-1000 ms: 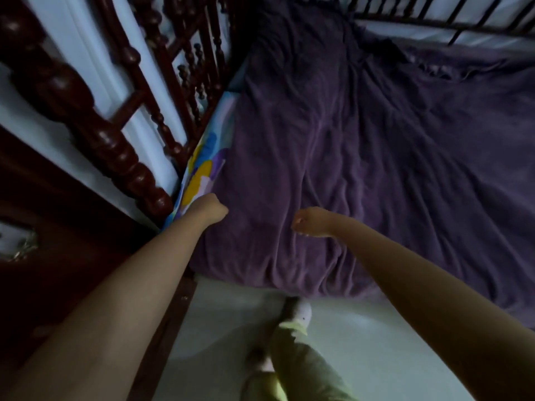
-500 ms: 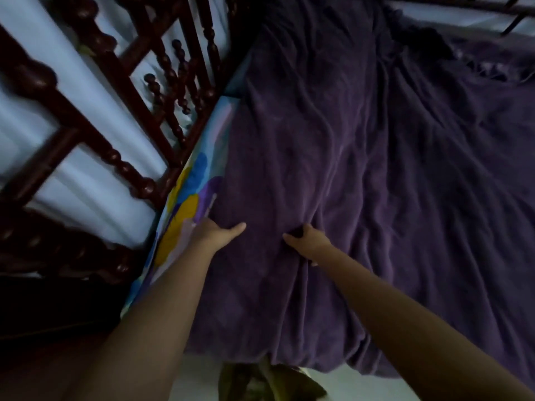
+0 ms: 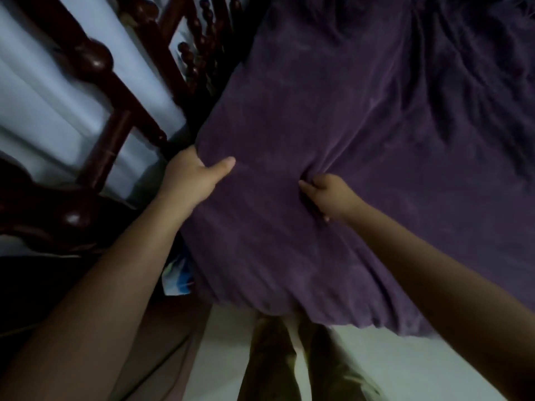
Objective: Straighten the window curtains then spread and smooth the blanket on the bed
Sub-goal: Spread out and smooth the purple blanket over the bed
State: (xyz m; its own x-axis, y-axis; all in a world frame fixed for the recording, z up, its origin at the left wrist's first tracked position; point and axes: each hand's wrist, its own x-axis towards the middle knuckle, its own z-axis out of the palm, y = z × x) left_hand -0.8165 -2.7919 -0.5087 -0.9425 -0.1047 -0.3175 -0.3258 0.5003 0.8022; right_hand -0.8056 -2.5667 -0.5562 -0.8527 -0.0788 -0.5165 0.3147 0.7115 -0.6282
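The dark purple plush blanket [image 3: 347, 134] is lying across the bed, covering nearly the whole mattress and hanging over the near edge toward the pale floor [image 3: 405, 369]. The left hand [image 3: 192, 176] is gripping the blanket's left edge, fingers curled under the cloth and out of sight while the thumb is pressing down on top, so the fabric is being pinched between them. The right hand [image 3: 328, 195] is closing on a bunched fold of the blanket a little to the right, fingers curled into the cloth and creases fanning away from the grip.

Compared with half a second ago, the blanket's left edge is now sitting farther left, right up against the dark carved wooden bed rail [image 3: 121, 91]. The colourful printed sheet [image 3: 178, 277] that was showing as a long strip beside the rail is now mostly covered, with only a small patch peeking out below the left forearm. The left hand, lying flat and open on the sheet edge before, is now clamping cloth; the right hand is holding its fold as earlier. The stretch of blanket between the hands is looking smoother, while deeper wrinkles are remaining toward the upper right. Olive trouser legs [image 3: 289, 360] are showing below the hanging hem.
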